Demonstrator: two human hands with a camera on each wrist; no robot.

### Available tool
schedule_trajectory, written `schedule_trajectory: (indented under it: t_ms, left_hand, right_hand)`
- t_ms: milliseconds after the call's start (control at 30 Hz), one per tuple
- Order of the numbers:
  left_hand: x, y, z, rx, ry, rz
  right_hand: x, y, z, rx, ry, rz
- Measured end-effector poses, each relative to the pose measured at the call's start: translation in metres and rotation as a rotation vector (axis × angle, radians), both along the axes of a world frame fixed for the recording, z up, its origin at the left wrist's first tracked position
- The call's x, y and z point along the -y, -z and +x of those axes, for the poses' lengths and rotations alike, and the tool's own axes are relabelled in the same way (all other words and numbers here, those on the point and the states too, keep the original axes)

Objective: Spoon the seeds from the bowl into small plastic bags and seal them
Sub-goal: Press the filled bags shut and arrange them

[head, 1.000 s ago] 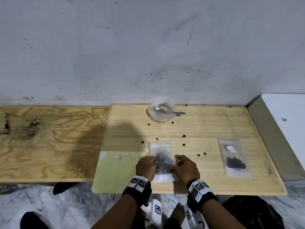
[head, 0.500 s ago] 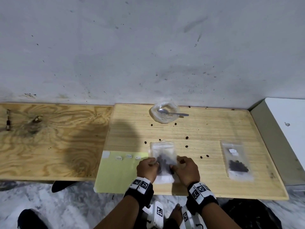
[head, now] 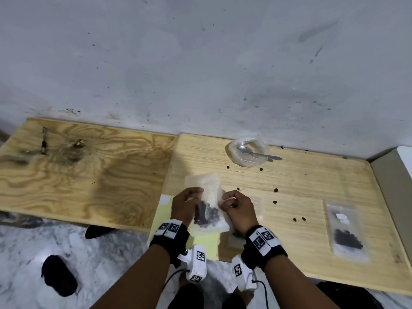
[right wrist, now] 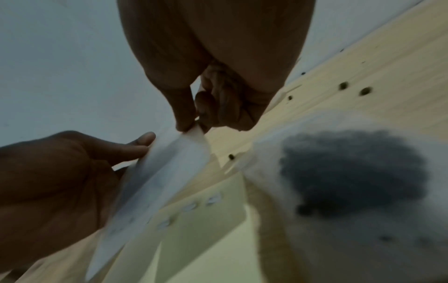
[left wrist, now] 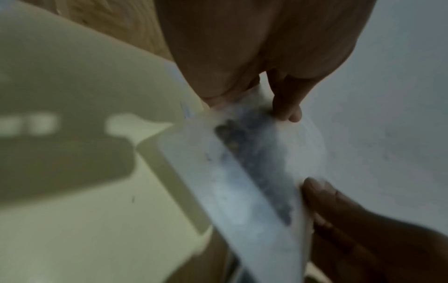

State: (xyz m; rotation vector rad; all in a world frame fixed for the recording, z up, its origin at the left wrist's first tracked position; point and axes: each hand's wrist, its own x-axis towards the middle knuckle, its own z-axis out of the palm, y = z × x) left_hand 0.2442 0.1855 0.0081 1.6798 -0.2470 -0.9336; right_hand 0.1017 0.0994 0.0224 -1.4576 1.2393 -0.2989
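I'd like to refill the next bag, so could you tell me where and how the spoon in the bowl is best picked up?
Take the spoon by its handle end, coming from the right. Its scoop lies inside the clear bowl, while the handle sticks out over the right rim above the table, so that end is probably free to pinch from above without touching the bowl.

The held bag (head: pixel 206 210) hung between the left hand (head: pixel 184 206) and the right hand (head: pixel 237 209), above the near edge of the table (head: pixel 301 186); the bowl (head: pixel 248 150) stood behind it by the wall, the spoon (head: pixel 256 153) lying in it; another bag (head: pixel 344 230) lay well apart to the right; a sheet (head: pixel 162 219) lay under the left hand; loose seeds (head: pixel 276 190) were scattered between bowl and hands.
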Motion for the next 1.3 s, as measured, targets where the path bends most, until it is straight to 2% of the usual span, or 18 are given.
schedule_trajectory:
  t_ms: [100, 133, 267, 500, 733, 933, 1033, 1133, 1300]
  left_hand:
    - [-0.012, 0.007, 0.032, -0.020, -0.068, 0.017]
    - [-0.017, 0.009, 0.043, -0.029, -0.090, 0.021]
    - [-0.028, 0.010, 0.074, -0.029, -0.145, 0.034]
    - [-0.031, 0.019, 0.095, -0.050, -0.117, 0.026]
    - [-0.030, 0.020, 0.092, 0.017, -0.039, 0.055]
    - [-0.028, 0.012, 0.079, 0.073, 0.044, 0.074]
    - [-0.025, 0.005, 0.070, 0.080, 0.113, 0.060]
    - [-0.020, -0.003, 0.059, 0.069, 0.164, 0.020]
    - [-0.017, -0.013, 0.044, 0.070, 0.226, -0.080]
  right_hand:
    - [-0.006, 0.002, 0.022, -0.022, -0.012, 0.059]
    - [-0.007, 0.009, 0.028, -0.078, 0.001, 0.041]
    - [-0.013, 0.025, 0.035, -0.477, -0.184, -0.091]
    - [-0.031, 0.036, 0.051, -0.616, -0.212, -0.201]
    - [-0.025, 0.035, 0.053, -0.470, -0.084, -0.042]
    - [-0.014, 0.022, 0.046, -0.068, 0.172, 0.160]
    - [-0.013, 0.002, 0.056, 0.128, 0.189, 0.206]
    - [-0.014, -0.007, 0.068, 0.167, 0.185, 0.148]
    - [-0.018, -0.006, 0.077, 0.103, 0.228, 0.020]
